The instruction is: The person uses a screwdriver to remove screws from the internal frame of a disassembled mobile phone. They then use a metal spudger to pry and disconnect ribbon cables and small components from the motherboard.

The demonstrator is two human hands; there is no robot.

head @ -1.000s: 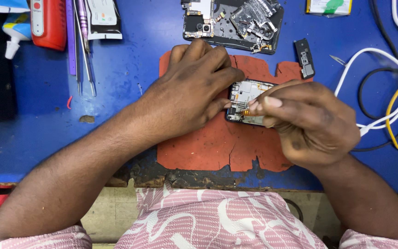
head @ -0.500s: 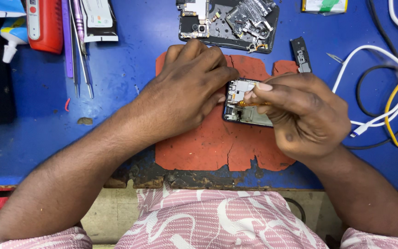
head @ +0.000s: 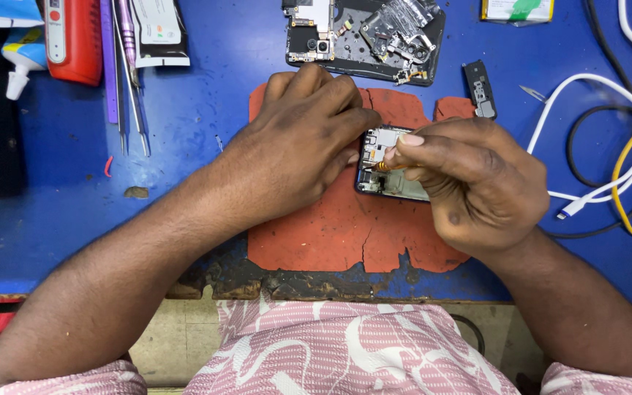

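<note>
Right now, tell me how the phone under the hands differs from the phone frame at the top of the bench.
The phone lies on the red mat, while the phone frame lies on the bare blue bench. The left hand and right hand hold the phone and largely cover it; the phone frame lies untouched and in plain view. An orange-tipped tool meets the phone; none meets the phone frame. Both are open, with their inner parts showing.
</note>
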